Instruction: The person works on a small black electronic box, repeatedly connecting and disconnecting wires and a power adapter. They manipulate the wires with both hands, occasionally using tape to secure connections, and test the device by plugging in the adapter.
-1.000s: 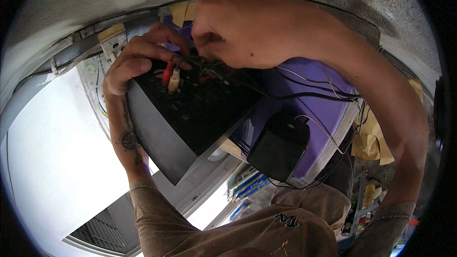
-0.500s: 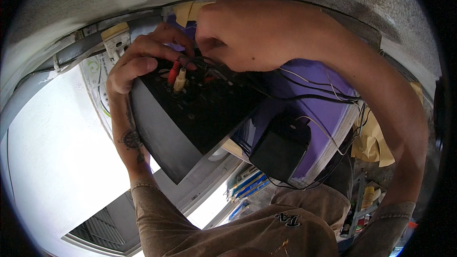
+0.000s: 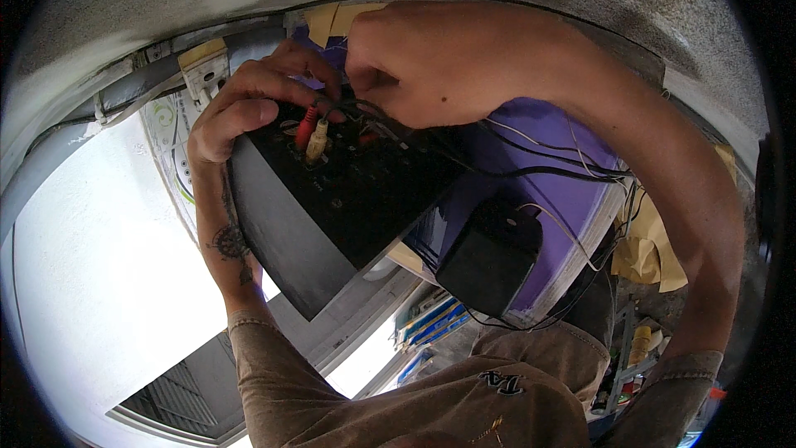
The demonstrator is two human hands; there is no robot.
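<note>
A grey box with a black panel (image 3: 365,191), likely an audio unit, sits tilted in front of me. Red (image 3: 305,128) and cream (image 3: 316,143) cable plugs stand up from the panel near its far-left corner. My left hand (image 3: 249,104) lies over that corner, thumb apart from the stretched fingers; one fingertip reaches the cables beside the red plug. My right hand (image 3: 394,66) is closed at the panel's far edge, its back toward me. Its fingertips, and whatever they hold, are hidden. Thin dark cables (image 3: 365,108) run beneath it.
A black box-shaped device (image 3: 489,253) rests by the purple surface (image 3: 564,207). Black and white cables (image 3: 547,170) trail across to the right edge. A white wall socket (image 3: 203,75) is at the far left, and brown paper (image 3: 651,249) hangs at the right.
Hardly anything differs. The hands, the plugs and the boxes shift very slightly to the right in the picture; both hands keep their pose.
</note>
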